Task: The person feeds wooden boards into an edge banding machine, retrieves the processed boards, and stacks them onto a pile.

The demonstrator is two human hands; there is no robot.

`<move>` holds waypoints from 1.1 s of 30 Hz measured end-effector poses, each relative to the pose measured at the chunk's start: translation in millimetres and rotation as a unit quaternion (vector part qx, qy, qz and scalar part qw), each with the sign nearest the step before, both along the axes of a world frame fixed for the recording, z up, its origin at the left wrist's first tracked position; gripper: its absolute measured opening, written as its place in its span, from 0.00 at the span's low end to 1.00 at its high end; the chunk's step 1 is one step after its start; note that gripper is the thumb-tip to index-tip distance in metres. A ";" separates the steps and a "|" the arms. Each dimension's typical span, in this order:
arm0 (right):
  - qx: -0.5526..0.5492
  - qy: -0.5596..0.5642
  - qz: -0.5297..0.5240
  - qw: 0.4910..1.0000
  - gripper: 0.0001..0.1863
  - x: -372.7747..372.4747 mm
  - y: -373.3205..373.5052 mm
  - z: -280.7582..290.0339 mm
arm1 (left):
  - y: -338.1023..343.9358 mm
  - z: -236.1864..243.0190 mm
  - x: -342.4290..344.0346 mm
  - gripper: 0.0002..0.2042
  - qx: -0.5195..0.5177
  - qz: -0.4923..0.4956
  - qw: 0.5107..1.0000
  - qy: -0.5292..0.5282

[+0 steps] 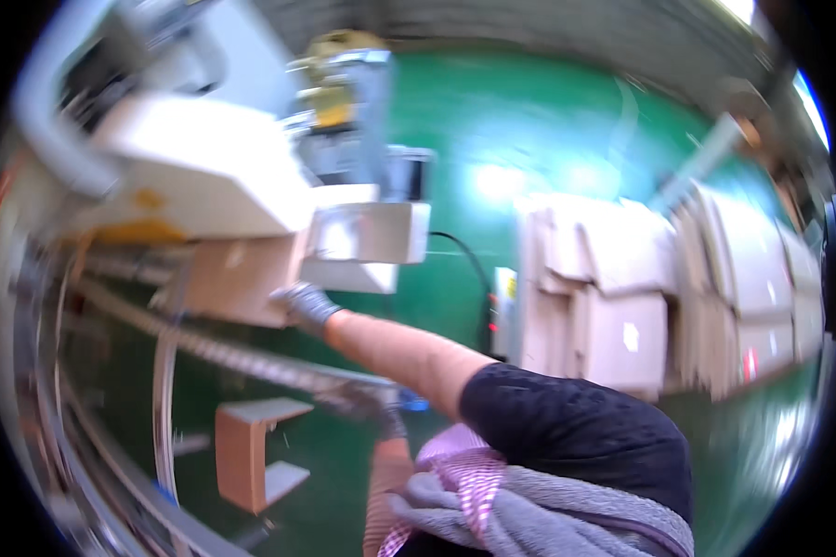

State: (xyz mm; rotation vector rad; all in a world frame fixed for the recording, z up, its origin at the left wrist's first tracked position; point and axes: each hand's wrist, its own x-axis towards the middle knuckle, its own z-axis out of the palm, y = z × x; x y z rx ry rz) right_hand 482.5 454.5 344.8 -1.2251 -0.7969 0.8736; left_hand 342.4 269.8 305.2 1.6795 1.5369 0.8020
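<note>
My right hand [305, 304], in a grey glove, reaches across to the left with its fingers stretched out against the near right edge of a brown cardboard box [241, 277]. Behind that box rises a large white machine housing [200, 162]. Lower down, my left hand [364, 401], also gloved, is over the end of a metal conveyor rail [241, 356]. Motion smears its fingers, and I cannot make out anything in them. A small blue thing [413, 401] shows beside it.
Stacks of flattened cardboard [622, 325] stand on the green floor [478, 111] at the right. A white open carton [372, 232] is beyond my right hand. A cardboard tray-like piece [241, 455] lies lower left, near a metal frame [164, 408]. A dark cable [474, 260] curves across the floor.
</note>
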 end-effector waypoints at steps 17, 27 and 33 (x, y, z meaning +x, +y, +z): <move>-0.082 0.190 -0.209 0.956 0.08 117.8 -718.0 39.2 | -61.3 50.2 107.6 0.28 0.098 -0.307 0.946 -0.043; -0.269 0.196 -0.412 0.848 0.31 22.4 -974.8 -77.1 | -347.9 -46.4 152.2 0.26 -0.443 -0.540 0.714 -0.047; -0.579 -0.029 -0.371 0.725 0.40 56.2 -1036.4 -115.9 | -459.1 -89.0 176.6 0.17 -0.528 -0.415 0.738 -0.061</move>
